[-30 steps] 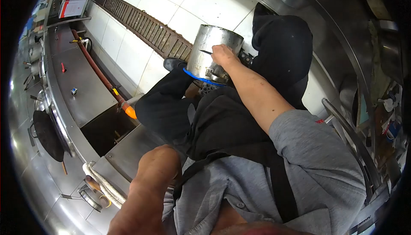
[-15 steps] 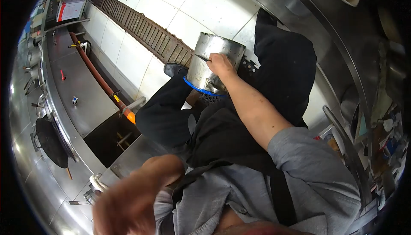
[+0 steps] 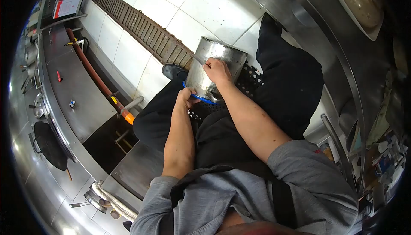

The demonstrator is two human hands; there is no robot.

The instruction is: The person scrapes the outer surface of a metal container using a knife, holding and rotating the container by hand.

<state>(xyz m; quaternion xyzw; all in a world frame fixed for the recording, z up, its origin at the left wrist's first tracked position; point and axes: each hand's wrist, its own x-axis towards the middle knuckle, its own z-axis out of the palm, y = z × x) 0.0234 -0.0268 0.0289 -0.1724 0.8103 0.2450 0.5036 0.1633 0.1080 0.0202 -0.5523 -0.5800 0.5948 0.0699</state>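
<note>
A scuffed metal pot [image 3: 218, 53] rests tilted between my knees, its blue-edged end [image 3: 204, 100] toward me and a small metal handle on its near side. My left hand [image 3: 187, 97] grips that blue edge, with the thumb on top. On the pot's wall, my right hand [image 3: 217, 69] is closed around a thin flat blade-like tool [image 3: 198, 58], which points up and left. The tool's grip is hidden inside the fingers, so its exact kind cannot be told. Under the pot is a black perforated surface [image 3: 251, 77].
A rusty floor drain grate [image 3: 141, 27] crosses the white tiles [image 3: 205, 4]. To the left is a steel stove counter [image 3: 77, 102] with an orange-ended pipe [image 3: 126, 114] and a dark wok [image 3: 49, 145]. Steel shelving [image 3: 338, 42] curves along the right.
My left hand has swung from near my chest, at lower left, down to the pot's blue edge and taken hold of it. The right hand and tool have shifted slightly; the pot has turned a little.
</note>
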